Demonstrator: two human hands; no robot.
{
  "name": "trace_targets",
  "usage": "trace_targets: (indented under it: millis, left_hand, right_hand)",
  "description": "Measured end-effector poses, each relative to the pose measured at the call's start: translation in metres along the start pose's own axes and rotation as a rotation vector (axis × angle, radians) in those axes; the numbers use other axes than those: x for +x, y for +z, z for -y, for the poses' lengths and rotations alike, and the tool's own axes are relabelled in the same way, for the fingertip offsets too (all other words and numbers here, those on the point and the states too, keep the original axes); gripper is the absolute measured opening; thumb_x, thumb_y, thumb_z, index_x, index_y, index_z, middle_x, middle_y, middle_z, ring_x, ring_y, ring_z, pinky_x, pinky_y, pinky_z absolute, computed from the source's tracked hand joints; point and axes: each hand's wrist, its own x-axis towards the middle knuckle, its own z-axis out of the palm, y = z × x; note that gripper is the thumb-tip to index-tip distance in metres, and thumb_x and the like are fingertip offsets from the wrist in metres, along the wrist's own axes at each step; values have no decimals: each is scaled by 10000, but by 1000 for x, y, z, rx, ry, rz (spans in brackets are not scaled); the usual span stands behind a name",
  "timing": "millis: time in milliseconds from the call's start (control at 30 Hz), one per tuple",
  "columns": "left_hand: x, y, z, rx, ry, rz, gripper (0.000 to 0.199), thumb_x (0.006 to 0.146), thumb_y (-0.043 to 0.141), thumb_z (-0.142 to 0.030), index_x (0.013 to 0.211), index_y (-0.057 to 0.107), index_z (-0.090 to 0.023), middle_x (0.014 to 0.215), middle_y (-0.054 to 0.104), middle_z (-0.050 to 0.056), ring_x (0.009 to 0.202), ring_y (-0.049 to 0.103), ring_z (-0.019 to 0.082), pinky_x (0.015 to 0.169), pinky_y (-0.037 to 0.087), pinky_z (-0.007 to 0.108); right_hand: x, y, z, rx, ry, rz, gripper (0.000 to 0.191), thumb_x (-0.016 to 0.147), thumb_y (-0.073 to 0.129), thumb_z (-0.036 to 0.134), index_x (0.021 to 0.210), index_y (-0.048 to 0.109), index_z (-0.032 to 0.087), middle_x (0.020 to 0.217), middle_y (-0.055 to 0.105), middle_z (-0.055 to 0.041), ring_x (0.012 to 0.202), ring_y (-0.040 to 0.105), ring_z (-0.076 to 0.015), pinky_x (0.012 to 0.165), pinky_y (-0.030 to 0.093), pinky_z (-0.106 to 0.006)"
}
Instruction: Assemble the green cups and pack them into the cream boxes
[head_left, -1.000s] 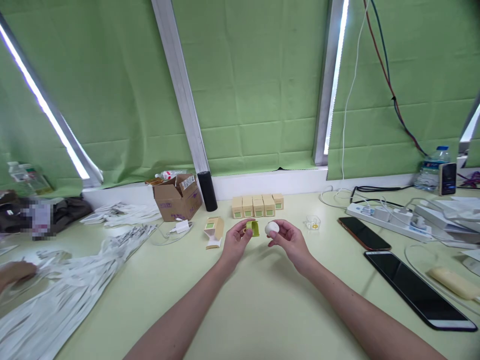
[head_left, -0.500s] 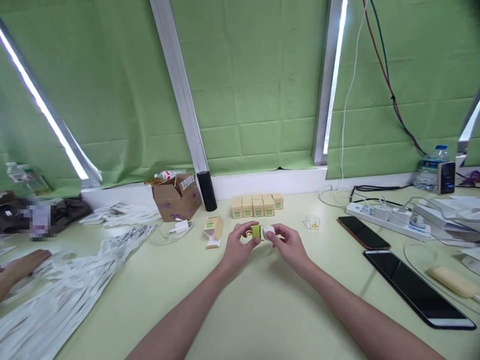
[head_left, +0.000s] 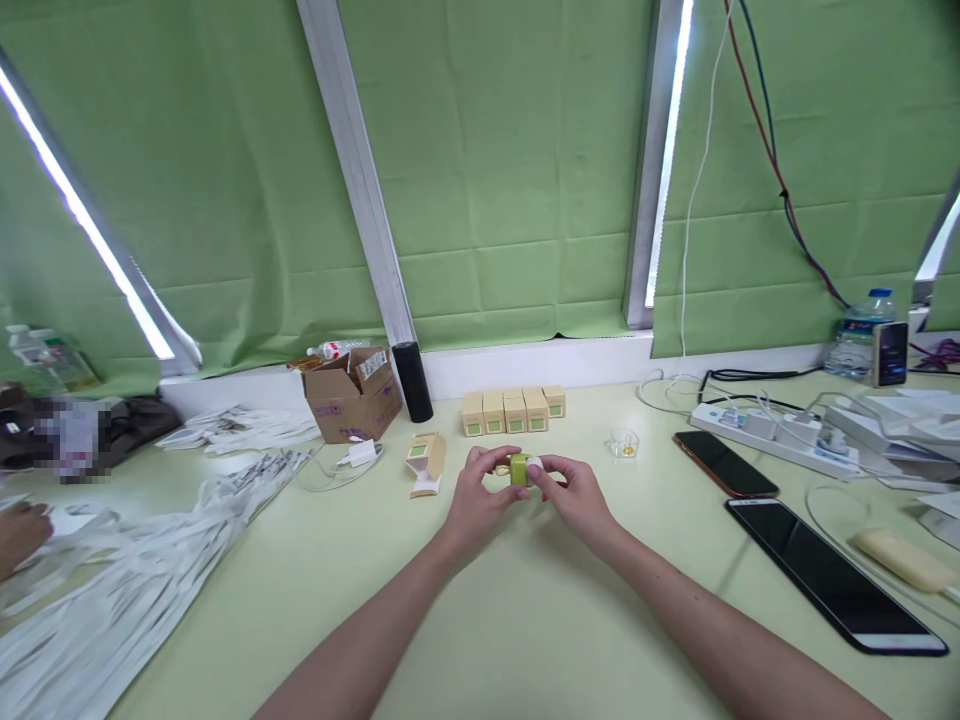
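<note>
Between my two hands, above the table, are a small green piece (head_left: 519,469) and a white piece (head_left: 534,470) pressed up against it. My left hand (head_left: 484,492) pinches the green piece, and a pale loop shows by its fingers. My right hand (head_left: 571,491) has thumb and fingers closed on the white piece. Behind my hands several small tan boxes (head_left: 504,412) with green labels stand in a row. An opened tan box (head_left: 426,462) lies to the left of my left hand. A small clear container (head_left: 623,443) sits to the right.
White straps (head_left: 172,540) cover the table's left side, with another person's hand (head_left: 22,535) on them. A cardboard box (head_left: 352,395), black cylinder (head_left: 412,382) and white charger (head_left: 361,453) stand back left. Two phones (head_left: 832,575) (head_left: 726,463) and a power strip (head_left: 776,440) lie right.
The green and white pieces have come together, with less of the white one showing. The other person's hand at the left has moved toward the frame's edge.
</note>
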Motion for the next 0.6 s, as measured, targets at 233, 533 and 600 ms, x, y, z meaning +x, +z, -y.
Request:
trace_targets:
  millis: [233, 533, 600]
  left_hand:
    - [-3, 2, -4, 17, 13, 14, 464, 658, 915, -224, 1100, 790, -286, 1035, 604, 37, 953, 584, 207, 948, 527, 390]
    - [-6, 4, 2, 222, 235, 19, 450, 774, 876, -264, 1196, 720, -261, 1188, 662, 87, 1204, 550, 293, 1060, 492, 490]
    - [-6, 5, 5, 289, 327, 13, 442, 810, 851, -263, 1228, 706, -261, 1210, 687, 92, 1246, 516, 309, 1081, 477, 521]
  right_hand:
    - [-1, 2, 2, -13, -3, -16, 524, 885, 669, 650, 946, 826, 154, 843, 765, -73, 714, 618, -197, 631, 492, -290]
    - [-1, 2, 1, -2, 17, -39, 531, 875, 661, 668, 923, 823, 165, 829, 772, -61, 693, 644, -199, 636, 525, -298]
    - [-1, 3, 0, 29, 29, -56, 534, 851, 683, 672, 931, 818, 162, 824, 768, -62, 675, 642, -192, 606, 534, -297]
